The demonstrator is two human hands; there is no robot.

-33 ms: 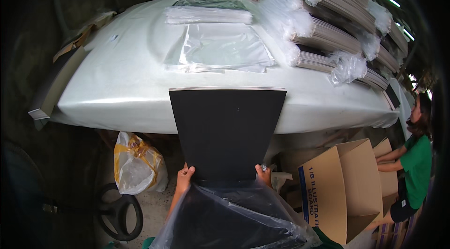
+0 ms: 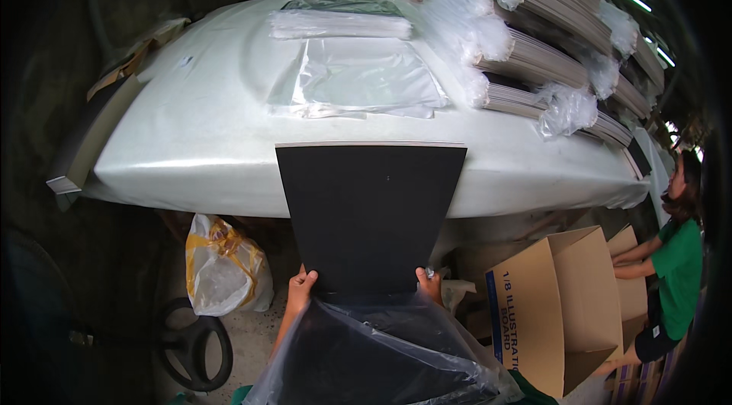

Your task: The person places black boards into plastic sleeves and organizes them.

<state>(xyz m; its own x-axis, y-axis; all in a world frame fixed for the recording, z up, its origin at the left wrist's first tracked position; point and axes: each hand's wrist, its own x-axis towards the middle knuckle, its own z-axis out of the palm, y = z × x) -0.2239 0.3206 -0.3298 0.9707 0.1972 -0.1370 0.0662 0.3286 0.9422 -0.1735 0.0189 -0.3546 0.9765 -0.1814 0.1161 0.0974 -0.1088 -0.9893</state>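
A stack of black boards [image 2: 370, 214] reaches from my body to the table, its far end resting over the table's front edge. My left hand [image 2: 300, 292] grips its left edge, thumb on top and fingers underneath. Opposite it, my right hand [image 2: 430, 285] is closed on the right edge in the same way, with a bit of clear plastic by the thumb. A clear plastic bag [image 2: 381, 359] covers the near part of the boards, its mouth lying close to both hands.
On the white-covered table [image 2: 191, 130] lie flat clear bags [image 2: 366, 73] and stacked bagged boards [image 2: 534, 46]. Black boards [image 2: 91, 134] stand at the left end. Below are a tied plastic sack [image 2: 229, 275], a black wheel-like base [image 2: 194, 344] and open cartons [image 2: 534, 313]. A person in green [image 2: 679, 268] reaches into one.
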